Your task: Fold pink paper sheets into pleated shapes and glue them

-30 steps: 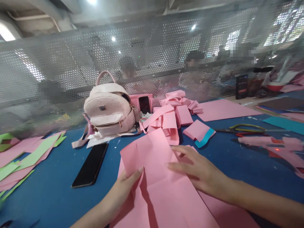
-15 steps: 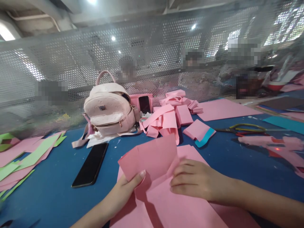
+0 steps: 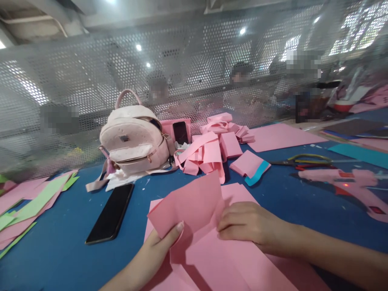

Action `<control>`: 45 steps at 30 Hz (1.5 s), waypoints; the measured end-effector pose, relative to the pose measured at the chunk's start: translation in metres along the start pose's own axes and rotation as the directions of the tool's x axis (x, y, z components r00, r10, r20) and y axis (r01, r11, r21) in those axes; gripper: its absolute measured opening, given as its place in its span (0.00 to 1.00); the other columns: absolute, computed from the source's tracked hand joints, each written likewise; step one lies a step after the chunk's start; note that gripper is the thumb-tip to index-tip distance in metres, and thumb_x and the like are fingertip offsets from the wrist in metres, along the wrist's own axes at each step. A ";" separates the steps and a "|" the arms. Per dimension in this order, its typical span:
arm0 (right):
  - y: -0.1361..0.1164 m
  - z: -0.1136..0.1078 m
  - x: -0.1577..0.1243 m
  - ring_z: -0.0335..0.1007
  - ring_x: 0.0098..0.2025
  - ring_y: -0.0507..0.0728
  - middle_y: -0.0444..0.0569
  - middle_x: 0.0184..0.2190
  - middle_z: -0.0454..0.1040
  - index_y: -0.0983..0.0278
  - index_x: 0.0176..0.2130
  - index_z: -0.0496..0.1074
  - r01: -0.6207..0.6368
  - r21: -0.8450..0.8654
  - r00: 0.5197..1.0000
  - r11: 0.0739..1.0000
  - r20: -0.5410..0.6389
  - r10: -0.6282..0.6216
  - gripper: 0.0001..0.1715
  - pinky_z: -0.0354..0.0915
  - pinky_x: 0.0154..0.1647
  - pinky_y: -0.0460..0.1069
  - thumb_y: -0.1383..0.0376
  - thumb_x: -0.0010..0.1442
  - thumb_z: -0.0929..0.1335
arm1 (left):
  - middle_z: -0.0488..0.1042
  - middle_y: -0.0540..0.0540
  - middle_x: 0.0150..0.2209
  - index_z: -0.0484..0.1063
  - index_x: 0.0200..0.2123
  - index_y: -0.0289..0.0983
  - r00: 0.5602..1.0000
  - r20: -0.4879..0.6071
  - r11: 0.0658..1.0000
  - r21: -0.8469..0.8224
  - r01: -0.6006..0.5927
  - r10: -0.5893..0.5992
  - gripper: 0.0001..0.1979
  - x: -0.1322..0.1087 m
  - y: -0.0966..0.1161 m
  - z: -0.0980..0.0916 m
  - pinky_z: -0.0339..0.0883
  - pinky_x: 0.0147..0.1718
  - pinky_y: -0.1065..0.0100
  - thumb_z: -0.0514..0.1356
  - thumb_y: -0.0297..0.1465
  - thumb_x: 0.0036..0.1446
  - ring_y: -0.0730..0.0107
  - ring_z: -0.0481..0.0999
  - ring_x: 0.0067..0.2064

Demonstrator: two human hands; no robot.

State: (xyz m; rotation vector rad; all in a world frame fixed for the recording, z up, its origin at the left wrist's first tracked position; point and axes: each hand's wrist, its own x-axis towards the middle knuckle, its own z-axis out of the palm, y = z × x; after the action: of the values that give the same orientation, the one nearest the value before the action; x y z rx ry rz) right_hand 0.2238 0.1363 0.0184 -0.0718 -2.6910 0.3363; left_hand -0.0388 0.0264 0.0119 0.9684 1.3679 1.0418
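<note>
A large pink paper sheet lies in front of me on the blue table, its far end folded up and back toward me. My left hand pinches the folded flap at its lower left edge, thumb on top. My right hand rests with curled fingers on the sheet at the flap's right side, pressing the fold. More pink sheets lie under it.
A black phone lies left of the sheet. Behind stand a pink backpack, a heap of folded pink paper strips, scissors and a pink glue gun. Green and pink scraps lie far left. A perforated metal screen backs the table.
The sheet's far end was lifted and folded back toward me. My right hand went from flat and spread to curled at the fold. The view shifted slightly.
</note>
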 end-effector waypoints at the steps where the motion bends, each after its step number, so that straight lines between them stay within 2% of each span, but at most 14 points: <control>1: 0.000 -0.001 0.000 0.75 0.42 0.56 0.53 0.42 0.81 0.63 0.47 0.77 -0.006 -0.002 1.000 1.000 0.010 0.006 0.22 0.68 0.42 0.51 0.72 0.71 0.56 | 0.78 0.42 0.55 0.77 0.53 0.39 1.000 -0.005 1.000 -0.020 0.007 -0.007 0.27 0.001 0.000 0.000 0.63 0.62 0.55 0.65 0.49 0.56 0.46 0.68 0.63; 4: 0.002 0.000 -0.002 0.74 0.45 0.56 0.52 0.43 0.80 0.63 0.48 0.76 -0.053 0.038 0.999 0.998 -0.004 0.053 0.20 0.67 0.45 0.50 0.74 0.68 0.58 | 0.79 0.41 0.53 0.79 0.50 0.37 1.000 -0.023 0.997 -0.082 0.006 -0.008 0.25 0.003 0.000 0.001 0.63 0.61 0.53 0.66 0.48 0.55 0.44 0.70 0.62; 6: 0.004 0.003 -0.003 0.72 0.46 0.56 0.50 0.42 0.78 0.61 0.46 0.76 -0.152 0.099 0.985 0.983 -0.069 0.159 0.19 0.66 0.47 0.49 0.76 0.65 0.61 | 0.79 0.41 0.53 0.80 0.49 0.37 0.999 -0.038 0.995 -0.098 -0.002 -0.001 0.25 0.004 0.000 0.001 0.63 0.61 0.52 0.67 0.48 0.55 0.44 0.71 0.61; 8: 0.004 0.005 -0.003 0.71 0.48 0.56 0.49 0.43 0.74 0.60 0.42 0.76 -0.309 0.184 0.931 0.933 -0.143 0.336 0.16 0.66 0.48 0.48 0.76 0.61 0.64 | 0.80 0.41 0.52 0.79 0.49 0.37 0.999 -0.038 0.996 -0.094 -0.004 0.001 0.25 0.004 0.000 0.002 0.64 0.60 0.52 0.67 0.47 0.55 0.44 0.72 0.60; 10: 0.003 0.006 -0.003 0.69 0.50 0.56 0.49 0.45 0.70 0.59 0.39 0.75 -0.451 0.265 0.844 0.852 -0.182 0.504 0.12 0.66 0.50 0.49 0.75 0.57 0.67 | 0.80 0.41 0.51 0.79 0.50 0.37 1.000 -0.016 0.996 -0.089 0.004 -0.005 0.24 0.003 0.001 0.002 0.66 0.59 0.54 0.66 0.47 0.57 0.46 0.74 0.58; 12: 0.001 0.006 -0.002 0.67 0.53 0.57 0.48 0.49 0.69 0.59 0.37 0.75 -0.505 0.332 0.794 0.797 -0.185 0.580 0.11 0.65 0.52 0.49 0.74 0.56 0.69 | 0.80 0.42 0.51 0.78 0.51 0.38 1.000 0.006 0.996 -0.088 0.015 -0.014 0.23 0.002 0.002 0.002 0.67 0.57 0.56 0.65 0.47 0.58 0.48 0.76 0.56; 16: 0.000 0.006 -0.003 0.71 0.47 0.54 0.46 0.44 0.73 0.59 0.39 0.75 -0.471 0.437 0.807 0.766 -0.137 0.575 0.10 0.66 0.47 0.47 0.73 0.58 0.69 | 0.80 0.43 0.50 0.77 0.53 0.38 1.000 -0.013 0.996 -0.083 0.021 -0.022 0.24 0.000 0.004 0.004 0.68 0.56 0.57 0.65 0.47 0.58 0.50 0.77 0.53; 20: -0.001 0.006 -0.003 0.72 0.43 0.53 0.45 0.39 0.76 0.59 0.41 0.76 -0.420 0.450 0.838 0.789 -0.142 0.527 0.07 0.67 0.45 0.45 0.69 0.61 0.70 | 0.80 0.44 0.51 0.78 0.51 0.38 0.999 -0.042 0.999 -0.050 -0.002 -0.001 0.26 0.000 0.003 0.005 0.67 0.57 0.57 0.66 0.49 0.56 0.49 0.75 0.56; 23: -0.003 0.007 -0.001 0.73 0.42 0.53 0.45 0.39 0.77 0.59 0.41 0.76 -0.393 0.433 0.852 0.811 -0.161 0.498 0.08 0.66 0.45 0.45 0.70 0.61 0.71 | 0.80 0.43 0.51 0.79 0.51 0.38 1.000 -0.004 0.999 -0.047 0.015 -0.015 0.27 0.000 0.002 0.004 0.67 0.58 0.56 0.65 0.50 0.55 0.47 0.73 0.59; 28: -0.007 0.008 0.002 0.73 0.40 0.53 0.44 0.40 0.78 0.59 0.45 0.77 -0.427 0.421 0.836 0.800 -0.155 0.527 0.10 0.66 0.44 0.45 0.67 0.61 0.72 | 0.79 0.43 0.53 0.78 0.53 0.38 0.999 0.050 0.999 -0.039 0.019 -0.017 0.28 0.000 0.003 0.003 0.67 0.58 0.57 0.65 0.50 0.55 0.46 0.69 0.63; 35: -0.012 0.009 0.004 0.73 0.42 0.54 0.45 0.42 0.78 0.58 0.46 0.76 -0.435 0.463 0.836 0.773 -0.112 0.538 0.11 0.67 0.46 0.46 0.63 0.62 0.73 | 0.77 0.43 0.55 0.74 0.58 0.39 0.985 0.171 0.989 -0.140 0.043 -0.019 0.25 -0.003 0.006 0.004 0.66 0.59 0.57 0.64 0.45 0.61 0.51 0.73 0.60; 39: -0.017 0.010 0.006 0.73 0.43 0.53 0.45 0.44 0.77 0.57 0.49 0.74 -0.463 0.534 0.806 0.708 -0.078 0.586 0.16 0.67 0.46 0.47 0.63 0.61 0.73 | 0.76 0.41 0.56 0.71 0.60 0.38 0.967 0.252 0.963 -0.252 0.094 -0.029 0.24 -0.007 0.006 0.005 0.65 0.60 0.54 0.63 0.40 0.63 0.51 0.74 0.59; 41: -0.018 0.012 0.007 0.73 0.42 0.53 0.44 0.42 0.76 0.58 0.46 0.73 -0.475 0.566 0.784 0.674 -0.076 0.616 0.13 0.67 0.45 0.47 0.64 0.60 0.73 | 0.76 0.39 0.56 0.70 0.61 0.38 0.962 0.269 0.952 -0.282 0.119 -0.040 0.25 -0.009 0.006 0.006 0.65 0.59 0.53 0.63 0.38 0.63 0.50 0.74 0.58; 45: -0.018 0.017 0.010 0.71 0.35 0.51 0.42 0.37 0.72 0.60 0.40 0.67 -0.475 0.713 0.695 0.516 -0.055 0.717 0.13 0.67 0.38 0.46 0.67 0.57 0.73 | 0.77 0.38 0.55 0.68 0.62 0.37 0.952 0.299 0.929 -0.327 0.172 -0.071 0.25 -0.011 0.007 0.007 0.65 0.59 0.52 0.62 0.38 0.65 0.50 0.76 0.56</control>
State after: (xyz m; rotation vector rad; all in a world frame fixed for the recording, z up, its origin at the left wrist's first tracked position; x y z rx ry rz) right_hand 0.2080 0.1166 0.0122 -0.8111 -1.9445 1.3400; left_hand -0.0311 0.0178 0.0216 0.7222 0.9528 0.9682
